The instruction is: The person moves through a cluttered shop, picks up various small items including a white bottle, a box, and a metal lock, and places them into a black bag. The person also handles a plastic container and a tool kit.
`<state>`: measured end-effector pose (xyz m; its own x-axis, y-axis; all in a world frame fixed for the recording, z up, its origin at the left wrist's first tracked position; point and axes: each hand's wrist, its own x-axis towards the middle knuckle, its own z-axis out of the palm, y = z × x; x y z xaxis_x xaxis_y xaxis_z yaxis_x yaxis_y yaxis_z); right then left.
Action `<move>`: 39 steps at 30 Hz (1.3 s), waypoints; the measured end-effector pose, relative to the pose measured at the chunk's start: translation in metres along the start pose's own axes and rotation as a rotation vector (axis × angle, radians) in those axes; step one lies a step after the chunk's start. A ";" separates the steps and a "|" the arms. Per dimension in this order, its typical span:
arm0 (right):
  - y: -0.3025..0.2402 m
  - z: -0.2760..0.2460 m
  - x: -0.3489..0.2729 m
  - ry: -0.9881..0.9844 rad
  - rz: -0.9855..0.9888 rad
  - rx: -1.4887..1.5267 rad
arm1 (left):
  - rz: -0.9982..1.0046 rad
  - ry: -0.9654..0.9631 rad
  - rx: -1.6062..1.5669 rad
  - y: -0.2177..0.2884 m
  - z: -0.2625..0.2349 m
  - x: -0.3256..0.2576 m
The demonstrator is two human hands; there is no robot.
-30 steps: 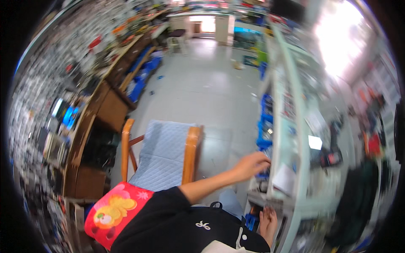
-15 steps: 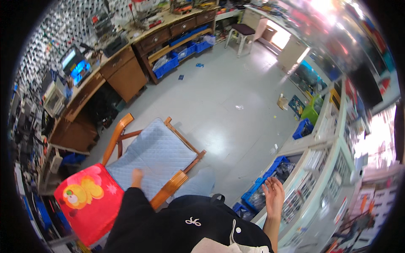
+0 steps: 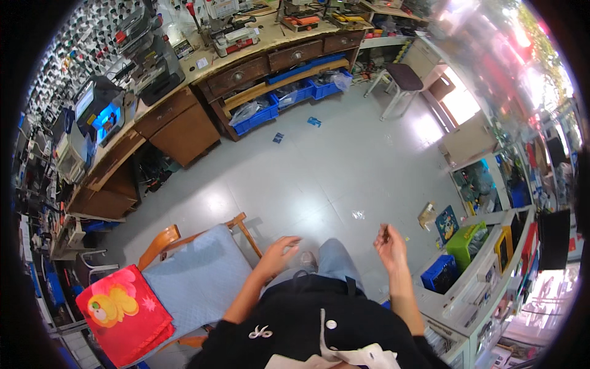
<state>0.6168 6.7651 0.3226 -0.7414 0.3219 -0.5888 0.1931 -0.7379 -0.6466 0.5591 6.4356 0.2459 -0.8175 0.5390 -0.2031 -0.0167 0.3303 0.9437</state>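
The person stands over a grey tiled floor (image 3: 344, 166) and both forearms come up from the lower edge of the view. The left hand (image 3: 278, 251) is open, the fingers spread and a little curled, and it holds nothing; it hangs just beside the front corner of a wooden chair (image 3: 184, 270), at about 3 o'clock from the seat, but I cannot tell if it touches the wood. The chair carries a pale blue quilted cushion (image 3: 196, 280), and at 8 o'clock from this cushion lies a red cushion (image 3: 123, 313) with a yellow cartoon figure. The right hand (image 3: 391, 245) is raised and partly closed — its fingertips pinch a small thin dark thing (image 3: 385, 232), which stands nearly upright above the hand; it is too small to say what it is. At 3 o'clock from the right hand there are a blue crate (image 3: 440, 273) and a green crate (image 3: 466, 245) on the floor, near a white shelf unit (image 3: 485, 289). Far away at 11 o'clock runs a long wooden bench (image 3: 246, 61) with drawers, loaded with machines, and blue bins (image 3: 289, 98) sit under it. A dark stool (image 3: 402, 77) stands at 1 o'clock.
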 end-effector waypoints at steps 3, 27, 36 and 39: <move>-0.048 0.060 0.118 -0.160 0.095 -0.101 | -0.003 0.231 -0.272 0.087 -0.037 0.028; 0.005 0.416 0.902 -0.181 0.536 0.323 | -1.175 0.927 -0.436 0.055 0.063 0.287; -0.066 0.334 0.773 0.453 0.678 0.158 | -1.088 0.806 -0.434 0.068 0.053 0.346; -0.113 0.380 0.758 0.167 0.735 0.150 | -1.100 0.830 -0.357 0.061 0.041 0.346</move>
<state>-0.2113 6.8669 0.1341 -0.3470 -0.2055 -0.9151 0.5005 -0.8657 0.0046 0.2994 6.6741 0.2226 -0.3856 -0.5043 -0.7726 -0.8945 -0.0011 0.4471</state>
